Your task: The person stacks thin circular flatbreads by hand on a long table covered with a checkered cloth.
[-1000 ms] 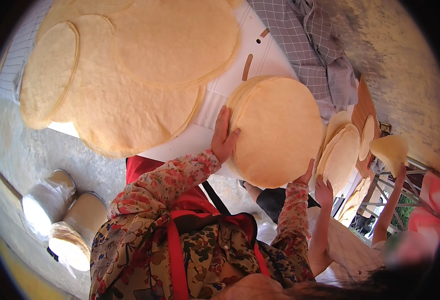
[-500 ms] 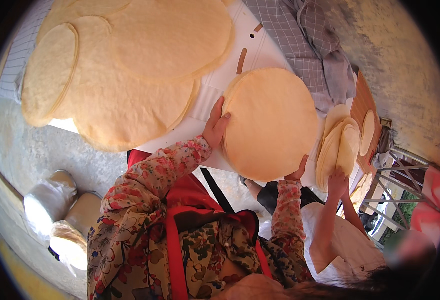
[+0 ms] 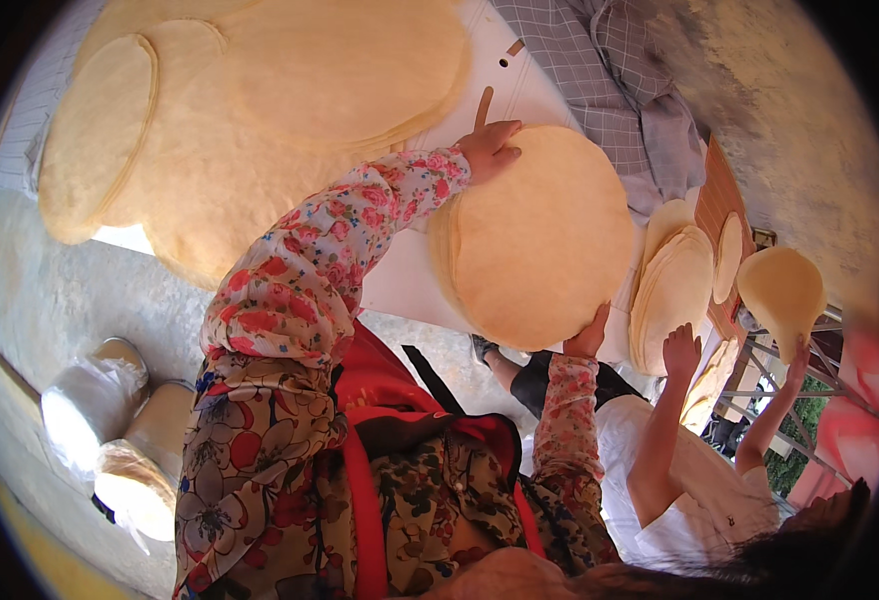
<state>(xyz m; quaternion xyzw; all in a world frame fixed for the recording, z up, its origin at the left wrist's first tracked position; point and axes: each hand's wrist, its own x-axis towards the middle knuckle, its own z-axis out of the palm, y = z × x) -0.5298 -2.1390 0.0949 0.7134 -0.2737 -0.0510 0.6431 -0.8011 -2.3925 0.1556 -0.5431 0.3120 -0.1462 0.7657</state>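
Note:
A stack of thin, round, tan flatbread-like sheets [image 3: 545,235] lies over the white table in front of me. Its upper sheets sit a little to the right of the lower ones, whose edges show at the left. At the stack's far left rim, my left hand [image 3: 492,152] is closed on the edge, fingers bent over it. My right hand [image 3: 588,333] grips the near right rim, its thumb along the edge and the other fingers mostly hidden.
Large overlapping sheets [image 3: 290,90] cover the table's left. Grey checked cloth [image 3: 600,90] lies behind. At right, a co-worker's hand [image 3: 798,362] raises one sheet [image 3: 782,285] beside a smaller stack [image 3: 672,300]. Plastic-covered containers [image 3: 90,405] stand on the floor at left.
My left hand has moved from the stack's left side to its far left rim. The upper sheets now sit offset from the lower ones. The co-worker has lifted a sheet to the right.

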